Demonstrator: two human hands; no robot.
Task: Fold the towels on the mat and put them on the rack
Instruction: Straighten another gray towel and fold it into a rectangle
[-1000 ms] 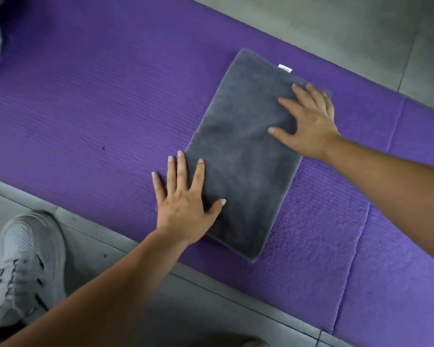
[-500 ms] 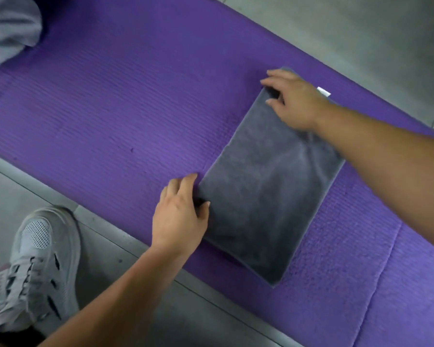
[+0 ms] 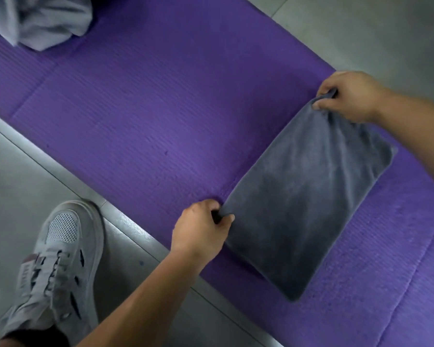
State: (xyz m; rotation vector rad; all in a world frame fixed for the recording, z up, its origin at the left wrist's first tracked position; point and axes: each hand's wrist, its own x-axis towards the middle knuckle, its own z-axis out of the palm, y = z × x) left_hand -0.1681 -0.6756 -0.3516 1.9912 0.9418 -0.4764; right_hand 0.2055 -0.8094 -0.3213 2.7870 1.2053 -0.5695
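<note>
At the right of the frame, the folded grey towel [image 3: 303, 196] lies on the purple mat [image 3: 148, 108]. The left hand [image 3: 201, 231] and the right hand [image 3: 348, 96] each pinch one corner of its long edge, probably so the next fold stays straight.

Bare forearms, no sleeves; white mesh-toe sneaker [image 3: 58, 269] w/ dark side slits, laces; dark sock.

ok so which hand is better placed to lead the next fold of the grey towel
Probably the right hand. It pinches the far corner of the grey towel, already bunched and lifting off the purple mat, so it could sweep that end over. The left hand grips the near corner, low by the mat edge, better as anchor.
</note>
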